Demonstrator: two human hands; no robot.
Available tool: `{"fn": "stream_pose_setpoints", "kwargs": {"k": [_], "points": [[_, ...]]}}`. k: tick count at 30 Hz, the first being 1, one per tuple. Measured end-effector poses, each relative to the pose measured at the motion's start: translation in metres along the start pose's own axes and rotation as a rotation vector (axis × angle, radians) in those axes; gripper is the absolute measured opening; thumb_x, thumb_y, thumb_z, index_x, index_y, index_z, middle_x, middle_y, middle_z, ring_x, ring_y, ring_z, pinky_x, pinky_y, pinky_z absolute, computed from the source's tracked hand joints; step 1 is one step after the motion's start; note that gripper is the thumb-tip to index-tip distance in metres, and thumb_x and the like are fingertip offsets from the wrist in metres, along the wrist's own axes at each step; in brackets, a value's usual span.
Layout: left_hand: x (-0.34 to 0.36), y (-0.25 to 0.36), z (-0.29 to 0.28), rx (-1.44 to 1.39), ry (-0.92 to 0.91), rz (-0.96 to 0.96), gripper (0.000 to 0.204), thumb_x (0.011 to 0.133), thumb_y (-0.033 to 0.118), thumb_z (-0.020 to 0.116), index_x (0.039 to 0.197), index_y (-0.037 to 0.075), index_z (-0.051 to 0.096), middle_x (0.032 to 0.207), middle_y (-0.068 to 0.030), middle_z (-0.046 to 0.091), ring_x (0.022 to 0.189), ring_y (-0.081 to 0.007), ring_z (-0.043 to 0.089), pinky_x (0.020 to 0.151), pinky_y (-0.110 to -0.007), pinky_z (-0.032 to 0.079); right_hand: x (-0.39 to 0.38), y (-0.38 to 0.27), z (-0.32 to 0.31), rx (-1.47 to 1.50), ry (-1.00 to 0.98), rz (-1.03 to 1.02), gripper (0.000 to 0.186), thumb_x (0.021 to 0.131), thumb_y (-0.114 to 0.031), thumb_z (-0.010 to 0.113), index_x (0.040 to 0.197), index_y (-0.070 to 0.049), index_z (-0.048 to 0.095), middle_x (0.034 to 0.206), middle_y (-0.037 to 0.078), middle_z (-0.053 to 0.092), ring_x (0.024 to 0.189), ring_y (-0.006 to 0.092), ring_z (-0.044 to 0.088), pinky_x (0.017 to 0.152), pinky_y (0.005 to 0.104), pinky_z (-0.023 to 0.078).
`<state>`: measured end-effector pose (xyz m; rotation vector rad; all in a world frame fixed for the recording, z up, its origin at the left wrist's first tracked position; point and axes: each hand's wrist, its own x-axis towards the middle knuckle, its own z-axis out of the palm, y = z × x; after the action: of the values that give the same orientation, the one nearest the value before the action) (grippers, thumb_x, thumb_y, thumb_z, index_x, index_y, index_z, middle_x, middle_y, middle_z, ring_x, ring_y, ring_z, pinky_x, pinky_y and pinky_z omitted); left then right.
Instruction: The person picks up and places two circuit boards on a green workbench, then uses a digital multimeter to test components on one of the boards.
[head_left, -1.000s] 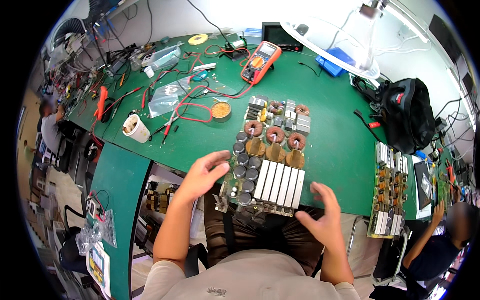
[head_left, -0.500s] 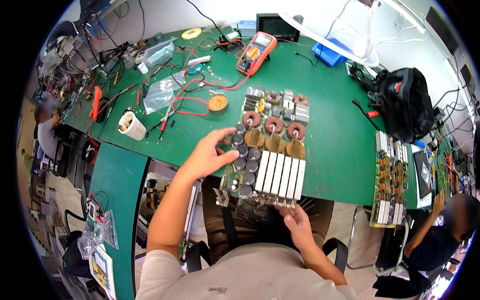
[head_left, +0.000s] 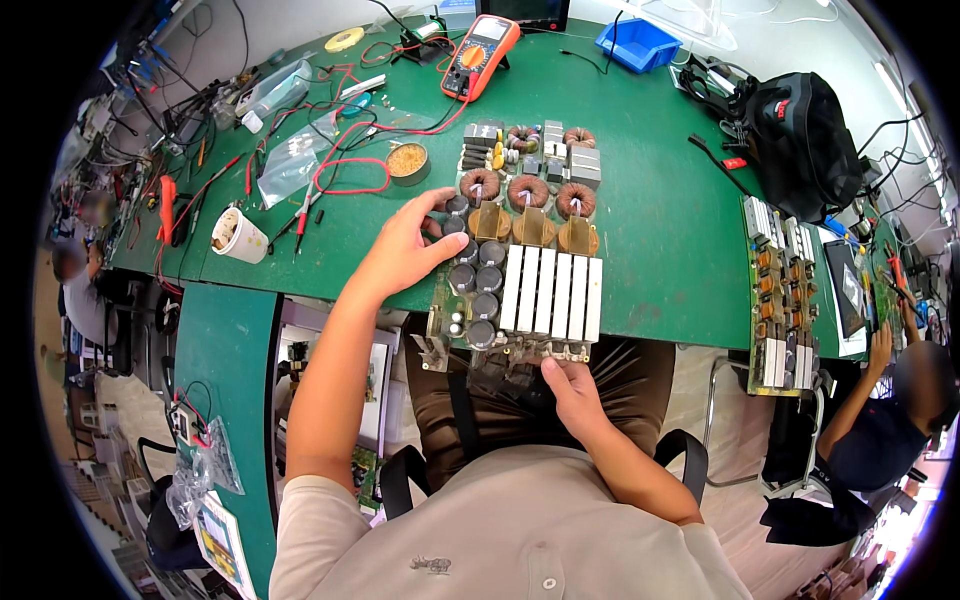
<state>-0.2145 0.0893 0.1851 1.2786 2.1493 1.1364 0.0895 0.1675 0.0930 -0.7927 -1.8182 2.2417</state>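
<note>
A large power circuit board point(head_left: 470, 335) lies partly on the green bench and juts over its near edge above my lap. White finned heat sinks point(head_left: 552, 292), black round capacitors point(head_left: 482, 306) and copper-wound toroid coils point(head_left: 528, 190) stand on it. My left hand point(head_left: 408, 248) curls around the capacitors at the board's left edge, thumb and fingers pressed against them. At the near edge, my right hand point(head_left: 576, 396) grips the board, its thumb at the rim and the other fingers mostly hidden underneath.
An orange multimeter point(head_left: 480, 58) stands at the back, its red lead trailing left. A tin point(head_left: 408, 164) and a white cup point(head_left: 240, 236) sit left. To the right are a black bag point(head_left: 800, 145) and another circuit board point(head_left: 775, 300). A co-worker point(head_left: 880, 400) sits far right.
The whole view has shifted, so the bench and board appear higher. My left hand stays at the capacitors. My right hand has slid slightly left along the near edge.
</note>
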Motion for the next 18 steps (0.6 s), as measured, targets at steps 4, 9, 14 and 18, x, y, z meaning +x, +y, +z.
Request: {"fn": "stream_pose_setpoints", "kwargs": {"k": [4,9,14,18], "points": [[0.001,-0.001,0.003,-0.011,0.031,0.005,0.067,0.084,0.029,0.076,0.141,0.005,0.049,0.12,-0.0067,0.059,0.087,-0.0136,0.052,0.075,-0.029,0.049,0.005,0.018,0.008,0.244,0.082,-0.176,0.05,0.105,-0.034,0.046,0.108,0.012,0.066,0.109,0.016,0.07,0.106,0.0215,0.064,0.102,0.0367,0.043],[0.009,-0.005,0.006,0.068,0.07,-0.017,0.061,0.084,0.035,0.075,0.132,0.002,0.056,0.111,-0.0088,0.06,0.083,-0.0132,0.054,0.075,-0.03,0.049,0.001,-0.016,0.027,0.475,0.221,-0.165,0.042,0.104,-0.03,0.05,0.098,0.009,0.067,0.106,0.017,0.071,0.103,0.0241,0.066,0.103,0.0408,0.045],[0.013,-0.004,0.008,0.132,0.078,-0.011,0.057,0.083,0.037,0.076,0.123,0.0,0.061,0.103,-0.0093,0.061,0.079,-0.0135,0.055,0.075,-0.03,0.049,-0.003,-0.028,0.023,0.534,0.233,-0.192,0.039,0.103,-0.028,0.053,0.094,0.007,0.067,0.102,0.02,0.071,0.1,0.027,0.068,0.099,0.0428,0.049],[0.013,0.003,0.013,-0.011,0.08,-0.038,0.052,0.084,0.036,0.076,0.119,0.001,0.062,0.106,-0.0075,0.062,0.082,-0.0133,0.058,0.077,-0.03,0.05,-0.016,-0.049,0.002,0.615,0.241,-0.184,0.04,0.103,-0.026,0.053,0.095,0.011,0.064,0.098,0.022,0.07,0.092,0.0284,0.071,0.09,0.0436,0.055]]}}
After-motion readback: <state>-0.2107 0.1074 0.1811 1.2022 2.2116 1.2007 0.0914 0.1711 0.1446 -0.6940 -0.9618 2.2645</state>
